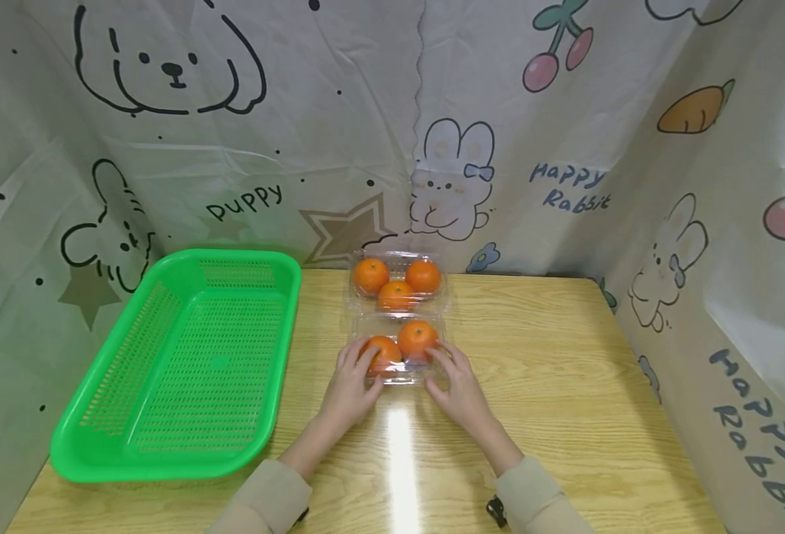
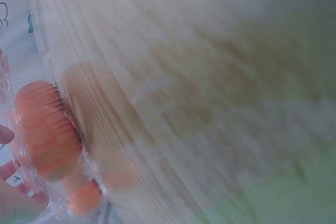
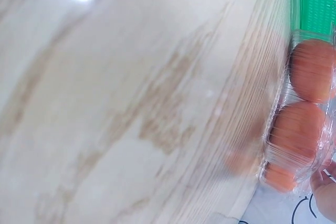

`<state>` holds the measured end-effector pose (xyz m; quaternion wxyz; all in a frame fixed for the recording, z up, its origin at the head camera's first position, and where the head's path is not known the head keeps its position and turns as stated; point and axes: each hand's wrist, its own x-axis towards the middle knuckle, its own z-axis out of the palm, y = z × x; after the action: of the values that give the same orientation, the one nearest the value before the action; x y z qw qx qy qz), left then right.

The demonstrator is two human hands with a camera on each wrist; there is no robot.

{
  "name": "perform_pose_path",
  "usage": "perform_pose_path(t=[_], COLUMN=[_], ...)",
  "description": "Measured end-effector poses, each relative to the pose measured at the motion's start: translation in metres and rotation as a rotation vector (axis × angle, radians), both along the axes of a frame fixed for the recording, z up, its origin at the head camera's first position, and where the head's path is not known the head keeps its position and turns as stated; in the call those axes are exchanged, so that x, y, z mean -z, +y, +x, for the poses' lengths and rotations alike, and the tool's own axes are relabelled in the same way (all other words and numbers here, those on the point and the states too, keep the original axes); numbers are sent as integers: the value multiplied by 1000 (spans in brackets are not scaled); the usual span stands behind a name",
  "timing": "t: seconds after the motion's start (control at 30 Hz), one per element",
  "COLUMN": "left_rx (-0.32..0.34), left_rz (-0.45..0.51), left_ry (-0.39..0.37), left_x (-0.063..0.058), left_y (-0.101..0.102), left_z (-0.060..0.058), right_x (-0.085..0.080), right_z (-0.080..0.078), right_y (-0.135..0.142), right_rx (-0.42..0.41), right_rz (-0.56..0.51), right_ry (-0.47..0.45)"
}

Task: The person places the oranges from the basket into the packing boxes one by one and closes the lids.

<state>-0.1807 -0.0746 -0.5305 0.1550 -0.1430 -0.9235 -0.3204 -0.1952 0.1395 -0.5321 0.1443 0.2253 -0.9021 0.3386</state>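
A clear plastic fruit box (image 1: 402, 378) lies mid-table with two oranges (image 1: 418, 340) showing inside. Directly behind it is another clear plastic section (image 1: 364, 302) with three oranges (image 1: 423, 277). My left hand (image 1: 352, 380) grips the front box's left side, fingers bent over the edge by an orange and thumb at the front corner. On the opposite side, my right hand (image 1: 458, 382) holds the box, its fingertips beside the right orange. Ridged box walls (image 3: 278, 95) and oranges (image 2: 50, 142) show in the wrist views, with only some fingers visible at the frame edges.
A large green plastic basket (image 1: 286, 348) with perforated sides stands on the left of the wooden table (image 1: 533, 356). Printed cloth (image 1: 339, 141) hangs behind the table and along both sides. A small black object (image 1: 496, 510) is beside the right sleeve.
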Motion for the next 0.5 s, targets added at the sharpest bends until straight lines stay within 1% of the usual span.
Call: perform_pose_path(t=[0.13, 0.23, 0.37, 0.43, 0.5], left_rx=[-3, 0, 28, 40, 40], left_rz=[-2, -3, -20, -38, -66], left_ry=[-7, -28, -50, -38, 2], left_x=[-1, -2, -5, -9, -16], left_y=[-1, -2, -6, -9, -14], left_z=[0, 0, -1, -3, -8], right_x=[0, -2, -6, -11, -18], right_z=[0, 1, 1, 0, -3], right_y=[0, -1, 1, 5, 9], right_rx=[-3, -7, -1, 10, 23], right_rz=[5, 10, 53, 73, 82], right_ry=[1, -7, -44, -59, -52])
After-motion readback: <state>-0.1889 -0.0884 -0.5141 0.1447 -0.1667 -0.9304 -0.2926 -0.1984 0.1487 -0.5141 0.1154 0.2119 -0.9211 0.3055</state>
